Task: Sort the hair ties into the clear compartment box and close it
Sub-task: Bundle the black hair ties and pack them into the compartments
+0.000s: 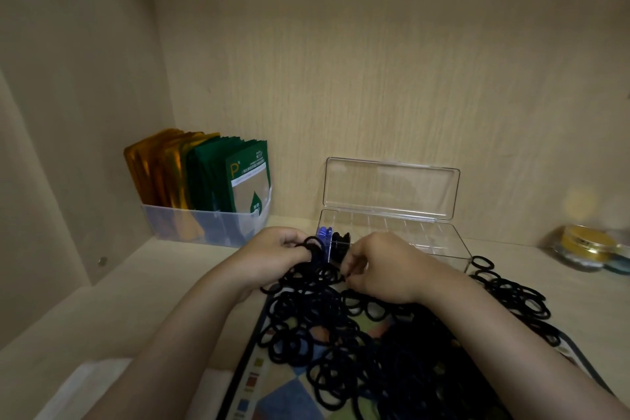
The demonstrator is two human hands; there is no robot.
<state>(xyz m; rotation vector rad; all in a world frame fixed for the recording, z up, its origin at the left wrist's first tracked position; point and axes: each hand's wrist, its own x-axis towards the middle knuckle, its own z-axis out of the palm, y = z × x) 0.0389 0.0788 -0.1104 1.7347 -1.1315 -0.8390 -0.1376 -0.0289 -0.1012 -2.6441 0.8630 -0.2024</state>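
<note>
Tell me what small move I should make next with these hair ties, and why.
Probably lower the bunch of black ties your left hand grips into the clear box compartment that already holds black ones, beside the blue ones. The lid stands open, that compartment sits just beyond that hand, and a large pile waits on the patterned tray.

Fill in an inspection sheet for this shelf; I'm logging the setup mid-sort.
Surface: wooden shelf; patterned tray on it.
Job's things: black ties heaped on tray, some spilling onto the shelf; clear box behind, lid up, blue ties and some black ones in its left compartments.
Clutter: bin of sachets left; jars right.
Hands: left hand grips black ties; right hand pinches black ties.
Cables: nothing seen.
Surroundings: wooden cabinet walls.
</note>
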